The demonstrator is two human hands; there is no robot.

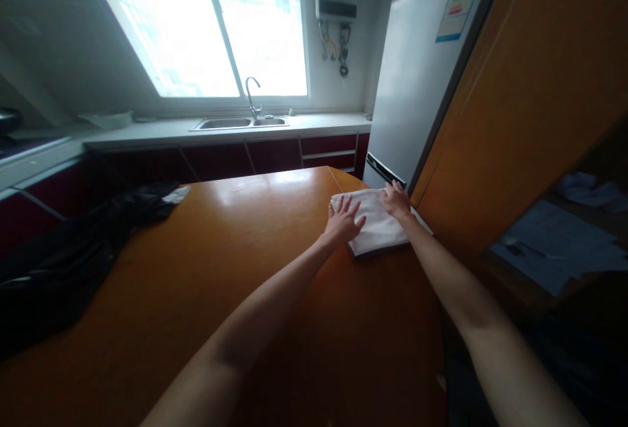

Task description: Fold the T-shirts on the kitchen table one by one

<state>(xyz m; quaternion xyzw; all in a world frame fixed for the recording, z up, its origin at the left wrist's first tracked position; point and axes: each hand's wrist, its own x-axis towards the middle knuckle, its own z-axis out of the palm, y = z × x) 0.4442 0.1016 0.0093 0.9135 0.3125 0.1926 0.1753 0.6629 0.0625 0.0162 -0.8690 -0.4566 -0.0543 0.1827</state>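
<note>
A folded white cloth (380, 223) lies on the orange table (235, 263), near the far right edge, close to the grey fridge (417, 80) and the tall wooden panel (530, 100) beside it. It looks soft and light, a few thin layers stacked flat, so it should give under any press and slide fairly easily on the glossy tabletop; I would judge it nothing fragile, but the layers could slip apart if lifted carelessly. The safest hold seems to be along a folded edge or at a corner, pinching all the layers together. Both arms stretch well forward over the table, nearly straight. The left hand (343, 219) rests palm down on the near left part of the cloth, fingers spread flat and pointing away, holding nothing. The right hand (395, 199) lies at the far right edge of the cloth, palm down too, fingers fairly open and pressed on the fabric; whether the fingertips curl under the edge I cannot tell. Off to the left a dark garment (73, 244) is heaped on the table, well apart from the hands. Beyond, a sink (240, 123) with a tap sits under a bright window (206, 21), and some papers (554, 244) lie on a low surface to the right.
</note>
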